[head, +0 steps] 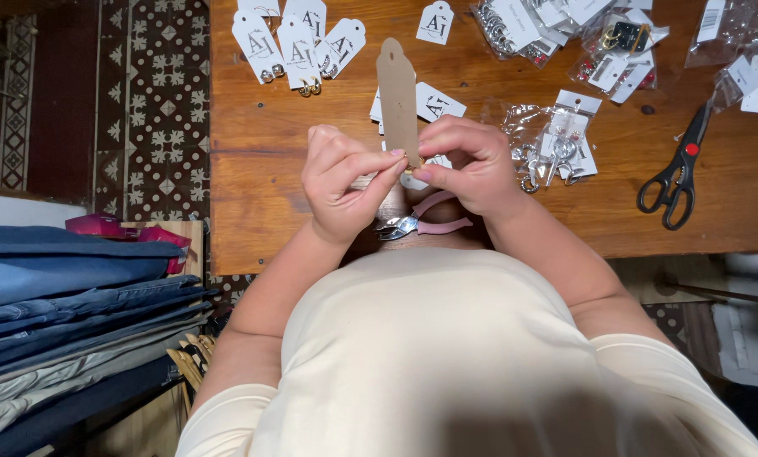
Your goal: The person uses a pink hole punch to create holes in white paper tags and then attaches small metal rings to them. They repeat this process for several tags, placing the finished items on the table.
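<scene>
Head view: both hands raised above the near edge of the wooden table (252, 195). Left hand (341, 182) and right hand (472, 161) meet at the lower end of a brown card tag (397, 93), which stands upright between them. Left thumb and forefinger are pinched together on the tag's bottom edge; right fingertips are closed against the same spot from the other side. What sits between the fingertips is too small to tell. Pink-handled pliers (421, 222) lie just below the hands. White tags with earrings (298, 42) lie at the far side. Clear bags (556, 140) sit right of the hands; black scissors (675, 173) farther right. Folded jeans (66, 296) are stacked at left.
</scene>
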